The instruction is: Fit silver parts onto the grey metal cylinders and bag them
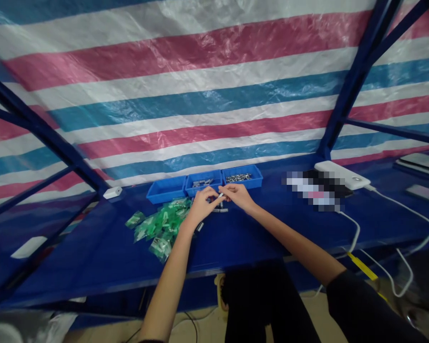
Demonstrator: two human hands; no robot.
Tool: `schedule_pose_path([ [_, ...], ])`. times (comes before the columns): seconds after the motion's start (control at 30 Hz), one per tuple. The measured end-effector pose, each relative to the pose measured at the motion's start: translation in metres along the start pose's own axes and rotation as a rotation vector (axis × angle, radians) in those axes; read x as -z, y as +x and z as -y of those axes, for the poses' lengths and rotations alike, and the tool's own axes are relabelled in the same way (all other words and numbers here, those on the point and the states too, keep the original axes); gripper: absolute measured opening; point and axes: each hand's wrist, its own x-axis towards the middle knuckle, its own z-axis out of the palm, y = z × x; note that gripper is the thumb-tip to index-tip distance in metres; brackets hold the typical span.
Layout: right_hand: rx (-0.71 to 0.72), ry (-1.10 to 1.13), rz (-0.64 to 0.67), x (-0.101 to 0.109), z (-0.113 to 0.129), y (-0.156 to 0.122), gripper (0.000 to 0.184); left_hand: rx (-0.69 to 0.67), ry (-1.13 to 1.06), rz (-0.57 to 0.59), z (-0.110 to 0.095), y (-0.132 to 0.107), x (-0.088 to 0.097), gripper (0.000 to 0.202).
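Backing hands (201, 205) and blue table (252, 243) — striped sheeting (200, 102).

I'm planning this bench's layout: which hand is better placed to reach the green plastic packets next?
Probably the left hand: it is just beside the green plastic packets, while the right hand is farther away.

Here the head camera is looking out from above the wearer's black trousers (255, 305), facing forward and pitching down across the blue counter (103, 252). It's taking in a wide sweep, with blue metal posts (338, 114) leaning outward at either side. The striped tarpaulin (207, 90) is filling the upper half as a backdrop. Left hand (199, 206) and right hand (239, 195) are showing small, just below centre, while the counter's front edge is slanting upward to the right.
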Motion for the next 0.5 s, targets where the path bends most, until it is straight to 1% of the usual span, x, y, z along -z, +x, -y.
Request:
schedule_pose_path([
  [0.1,-0.003,-0.034,-0.051,0.005,-0.007,0.006,0.028,0.032,0.189,0.095,-0.002,-0.005,0.003,0.029],
  [0.2,-0.024,-0.050,-0.101,0.009,-0.008,0.012,0.027,0.058,0.253,0.159,-0.001,-0.008,0.005,0.035],
  [0.27,-0.006,-0.001,-0.042,0.010,-0.003,0.012,0.027,0.069,0.258,0.194,0.002,-0.009,0.006,0.035],
  [0.37,0.057,0.080,0.154,0.010,0.007,0.010,0.045,0.069,0.275,0.226,0.009,-0.009,0.006,0.029],
  [0.4,0.069,0.075,0.206,0.010,0.009,0.008,0.046,0.061,0.273,0.234,0.011,-0.010,0.005,0.027],
  [0.43,0.074,0.050,0.236,0.010,0.011,0.007,0.044,0.052,0.264,0.240,0.012,-0.010,0.005,0.025],
  [0.5,0.067,-0.018,0.239,0.010,0.010,0.006,0.036,0.043,0.237,0.251,0.013,-0.010,0.003,0.022],
])
